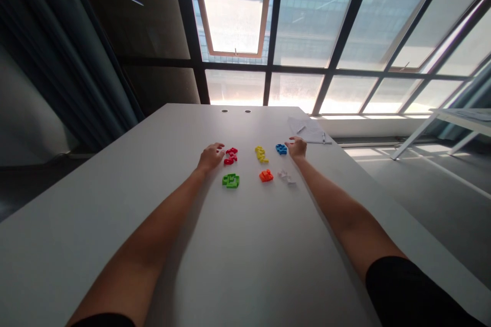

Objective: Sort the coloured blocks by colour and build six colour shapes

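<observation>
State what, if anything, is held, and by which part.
Nothing appears held: the left hand is beside the red pieces, the right hand beside the blue pieces.

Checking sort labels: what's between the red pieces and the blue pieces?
The yellow pieces lie between the red pieces and the blue pieces, as the head view shows. The orange pieces sit nearer the camera, off that line.

Smooth, plastic-looking coloured pieces (266, 176) at centre; smooth white tabletop (230, 245) with a soft sheen, lower centre; folded matt cloth curtain (65, 46), upper left; glass window panes (310, 15), top; paper sheets (295, 123), right of centre; matt black cloth sleeve (414, 291), lower right.
</observation>
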Demonstrator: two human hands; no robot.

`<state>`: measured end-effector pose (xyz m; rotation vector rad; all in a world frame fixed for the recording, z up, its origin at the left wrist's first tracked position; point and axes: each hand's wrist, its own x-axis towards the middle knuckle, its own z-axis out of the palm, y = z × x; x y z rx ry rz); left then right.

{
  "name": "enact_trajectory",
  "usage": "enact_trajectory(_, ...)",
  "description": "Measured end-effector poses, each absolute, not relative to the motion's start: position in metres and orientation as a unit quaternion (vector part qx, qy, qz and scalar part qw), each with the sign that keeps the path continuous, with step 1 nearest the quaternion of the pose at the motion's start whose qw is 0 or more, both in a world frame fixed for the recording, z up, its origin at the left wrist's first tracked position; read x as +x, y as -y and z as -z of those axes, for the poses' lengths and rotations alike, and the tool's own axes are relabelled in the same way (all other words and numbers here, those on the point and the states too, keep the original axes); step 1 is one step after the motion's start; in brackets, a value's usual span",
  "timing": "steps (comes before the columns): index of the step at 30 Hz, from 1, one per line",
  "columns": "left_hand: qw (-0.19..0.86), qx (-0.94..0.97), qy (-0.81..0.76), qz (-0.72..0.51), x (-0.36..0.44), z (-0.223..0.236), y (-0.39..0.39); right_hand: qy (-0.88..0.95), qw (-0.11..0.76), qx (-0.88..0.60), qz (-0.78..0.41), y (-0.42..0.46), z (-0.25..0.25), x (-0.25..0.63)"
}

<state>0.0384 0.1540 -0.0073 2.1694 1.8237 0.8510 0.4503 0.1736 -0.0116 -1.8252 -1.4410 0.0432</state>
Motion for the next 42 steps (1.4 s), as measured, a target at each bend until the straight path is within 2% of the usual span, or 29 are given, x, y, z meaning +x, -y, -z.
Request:
enact_trajectory(9,0.14,0.785,-0.555,-0.237,0.099,0.029,-0.2,0.732,0.22,-0.636,-0.104,-0.176,0.016,0.41)
enact_trajectory(14,0.157,0.841,-0.495,-0.15,0.128,0.022,-0.206,0.763,0.162,-0.611,-0.135,-0.176,0.01,0.369)
enact_trajectory(17,0.167,0.862,-0.456,-0.146,0.136,0.016,-0.196,0.794,0.13,-0.572,-0.16,-0.163,0.007,0.343)
enact_trajectory(21,0.236,0.885,-0.369,-0.156,0.121,0.011,-0.166,0.819,0.167,-0.496,-0.235,-0.127,0.007,0.34)
enact_trajectory(24,0.27,0.873,-0.377,-0.152,0.089,0.009,-0.139,0.819,0.221,-0.456,-0.269,-0.096,0.006,0.37)
enact_trajectory(28,0.188,0.872,-0.425,-0.155,0.037,0.014,-0.111,0.84,0.199,-0.461,-0.203,-0.065,0.009,0.429)
enact_trajectory(32,0.166,0.872,-0.441,-0.134,0.015,0.027,-0.096,0.801,0.157,-0.558,-0.152,-0.051,0.025,0.455)
enact_trajectory(36,0.141,0.88,-0.431,-0.143,0.034,0.038,-0.087,0.773,0.142,-0.603,-0.136,-0.052,0.034,0.428)
enact_trajectory(42,0.112,0.886,-0.412,-0.183,0.05,0.041,-0.081,0.777,0.142,-0.597,-0.14,-0.072,0.022,0.346)
